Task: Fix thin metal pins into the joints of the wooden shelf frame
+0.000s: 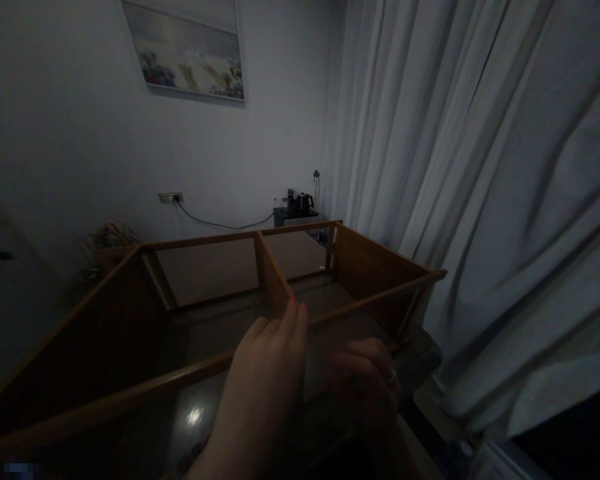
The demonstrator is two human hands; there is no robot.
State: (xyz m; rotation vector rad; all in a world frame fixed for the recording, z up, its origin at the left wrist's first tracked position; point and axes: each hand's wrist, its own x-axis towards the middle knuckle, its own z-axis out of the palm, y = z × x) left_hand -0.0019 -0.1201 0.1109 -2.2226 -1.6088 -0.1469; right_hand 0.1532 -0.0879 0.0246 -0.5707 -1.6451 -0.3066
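Note:
A wooden cabinet frame (pixel 380 267) lies open side up in a dim room, with a divider panel (pixel 273 280) across its middle. My left hand (pixel 270 373) reaches forward with its fingers stretched out and close together. The fingertips touch the spot where the divider meets the front rail (pixel 130 397). My right hand (pixel 367 377), with a ring on one finger, sits just to the right and lower, its fingers curled inward. A pale flat surface (pixel 316 367) shows between the two hands. In the dark I cannot make out what the right fingers close on.
Long pale curtains (pixel 480 200) hang close on the right. A framed picture (pixel 190 53) is on the far wall above a socket (pixel 170 197) with a cable. A kettle (pixel 304 201) stands on a small dark table in the corner. Glossy dark floor (pixel 195 417) shows through the frame.

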